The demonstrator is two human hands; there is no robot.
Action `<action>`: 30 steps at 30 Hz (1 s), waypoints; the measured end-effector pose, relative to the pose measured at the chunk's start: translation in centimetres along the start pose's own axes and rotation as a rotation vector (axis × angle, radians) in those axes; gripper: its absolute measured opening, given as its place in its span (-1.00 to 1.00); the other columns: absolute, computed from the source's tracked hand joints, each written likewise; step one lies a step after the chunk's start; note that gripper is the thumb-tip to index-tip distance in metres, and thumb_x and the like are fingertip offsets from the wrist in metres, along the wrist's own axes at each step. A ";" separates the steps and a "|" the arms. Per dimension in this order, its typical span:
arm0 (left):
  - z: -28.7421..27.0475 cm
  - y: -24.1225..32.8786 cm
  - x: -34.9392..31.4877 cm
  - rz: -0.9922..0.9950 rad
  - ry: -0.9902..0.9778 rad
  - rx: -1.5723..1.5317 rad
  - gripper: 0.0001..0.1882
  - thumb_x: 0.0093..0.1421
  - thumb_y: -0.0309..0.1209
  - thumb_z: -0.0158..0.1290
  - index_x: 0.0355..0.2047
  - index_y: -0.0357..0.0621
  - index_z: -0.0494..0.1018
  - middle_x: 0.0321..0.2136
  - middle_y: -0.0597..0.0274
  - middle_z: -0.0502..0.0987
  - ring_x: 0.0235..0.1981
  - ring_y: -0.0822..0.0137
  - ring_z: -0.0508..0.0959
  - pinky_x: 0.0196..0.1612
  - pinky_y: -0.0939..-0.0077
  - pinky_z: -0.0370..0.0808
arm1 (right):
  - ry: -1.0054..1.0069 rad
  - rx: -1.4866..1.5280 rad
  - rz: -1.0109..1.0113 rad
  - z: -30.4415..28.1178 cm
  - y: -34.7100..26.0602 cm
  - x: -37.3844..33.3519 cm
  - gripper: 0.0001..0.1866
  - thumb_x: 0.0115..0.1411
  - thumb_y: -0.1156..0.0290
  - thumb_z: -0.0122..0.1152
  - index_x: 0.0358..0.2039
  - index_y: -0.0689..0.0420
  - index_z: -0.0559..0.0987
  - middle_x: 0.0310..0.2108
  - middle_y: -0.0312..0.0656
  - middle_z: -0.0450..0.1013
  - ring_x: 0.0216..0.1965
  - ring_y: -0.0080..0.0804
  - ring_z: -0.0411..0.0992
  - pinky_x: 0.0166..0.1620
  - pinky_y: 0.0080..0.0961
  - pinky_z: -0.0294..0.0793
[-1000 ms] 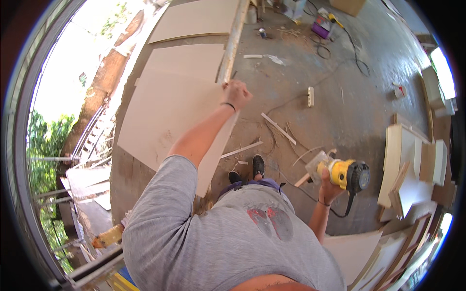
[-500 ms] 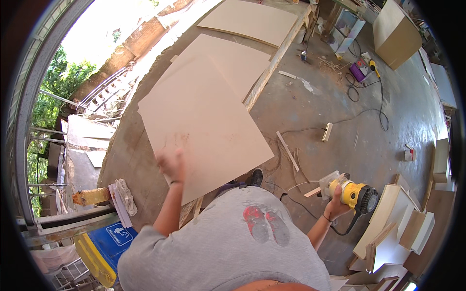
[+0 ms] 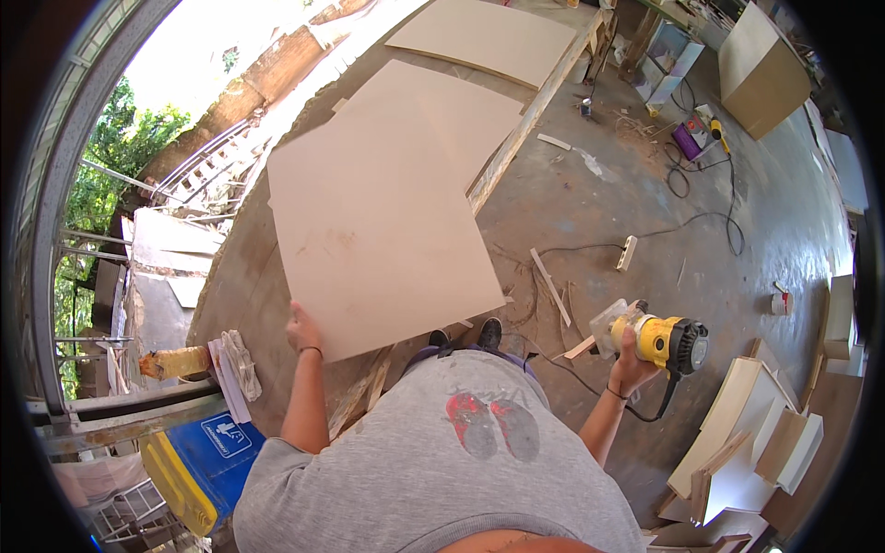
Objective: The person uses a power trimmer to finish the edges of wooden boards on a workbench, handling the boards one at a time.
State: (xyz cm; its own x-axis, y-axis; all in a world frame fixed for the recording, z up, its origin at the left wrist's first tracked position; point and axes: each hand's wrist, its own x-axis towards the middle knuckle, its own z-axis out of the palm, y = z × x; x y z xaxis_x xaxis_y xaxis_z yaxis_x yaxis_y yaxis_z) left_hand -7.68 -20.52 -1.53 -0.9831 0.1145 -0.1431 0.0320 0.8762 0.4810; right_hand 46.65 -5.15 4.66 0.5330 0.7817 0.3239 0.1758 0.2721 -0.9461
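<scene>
The left hand [image 3: 304,330] is touching the left edge of the broad, flat, pale board [image 3: 383,217]; its grip cannot be told. Right of the board, well apart, the right hand [image 3: 631,369] is grasping a yellow-and-black cylindrical power tool [image 3: 656,340]. Apparently already positioned, the board is lying unworked by the tool.

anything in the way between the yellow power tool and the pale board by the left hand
Nothing visible blocks the gap from the yellow power tool, in the right hand, to the pale board; a narrow white strip lies on the floor there.
</scene>
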 end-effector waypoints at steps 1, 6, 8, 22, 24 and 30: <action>-0.3 1.2 1.6 0.091 0.031 -0.015 -0.13 0.17 0.35 -0.28 -0.44 -0.33 0.57 -0.45 -0.18 0.57 -0.33 -0.10 0.58 -0.27 0.07 0.44 | 0.010 -0.010 0.007 -0.2 -0.3 -0.4 -0.25 -0.07 0.49 0.42 0.11 0.33 0.25 0.03 -0.02 0.34 0.01 -0.24 0.40 0.08 -0.32 0.41; -1.0 9.0 12.4 0.426 0.088 0.100 -0.16 0.17 0.37 -0.34 -0.42 -0.19 0.59 -0.41 -0.12 0.58 -0.28 -0.13 0.56 -0.24 0.03 0.44 | 0.086 -0.056 -0.018 -0.7 -1.4 -1.9 -0.28 -0.07 0.49 0.41 0.10 0.33 0.28 0.01 -0.02 0.36 -0.02 -0.24 0.42 0.06 -0.33 0.43; -0.8 12.7 15.2 0.499 0.031 0.143 -0.16 0.18 0.35 -0.35 -0.43 -0.19 0.59 -0.40 -0.12 0.57 -0.27 -0.12 0.56 -0.23 0.03 0.44 | 0.107 -0.077 -0.029 -1.6 -1.5 -2.9 -0.29 -0.07 0.48 0.41 0.09 0.33 0.28 0.02 -0.02 0.36 -0.02 -0.24 0.42 0.05 -0.34 0.44; 11.2 26.3 19.8 0.808 -0.138 0.377 -0.16 0.18 0.37 -0.42 -0.36 -0.06 0.62 -0.30 -0.02 0.60 -0.20 -0.04 0.57 -0.18 0.07 0.47 | 0.172 -0.261 -0.027 -4.0 -4.2 -8.9 -0.31 -0.09 0.47 0.43 0.05 0.30 0.31 -0.03 -0.09 0.38 -0.04 -0.30 0.43 0.04 -0.39 0.43; 12.2 25.4 19.7 0.803 -0.116 0.369 -0.16 0.18 0.37 -0.44 -0.32 -0.04 0.62 -0.30 -0.02 0.60 -0.20 -0.04 0.57 -0.18 0.08 0.48 | 0.179 -0.246 -0.006 -3.7 -4.3 -9.1 -0.31 -0.09 0.47 0.43 0.05 0.29 0.31 -0.03 -0.10 0.38 -0.04 -0.30 0.42 0.05 -0.39 0.42; 11.7 22.2 16.9 0.621 -0.038 0.538 -0.26 0.19 0.33 -0.36 -0.08 0.07 0.55 0.01 0.10 0.47 0.09 0.03 0.38 0.02 -0.05 0.33 | 0.175 -0.191 0.000 -2.6 -5.3 -9.6 -0.31 -0.12 0.50 0.44 0.04 0.26 0.33 -0.07 -0.13 0.39 -0.07 -0.34 0.42 0.03 -0.41 0.42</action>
State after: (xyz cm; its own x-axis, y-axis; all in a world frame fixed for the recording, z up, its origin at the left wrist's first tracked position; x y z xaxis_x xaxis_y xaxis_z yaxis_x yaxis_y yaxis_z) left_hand -21.45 6.32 -3.42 -0.7515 0.6593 -0.0215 0.6594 0.7518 0.0033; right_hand 42.77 -15.51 6.53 0.6651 0.6681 0.3335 0.3199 0.1487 -0.9357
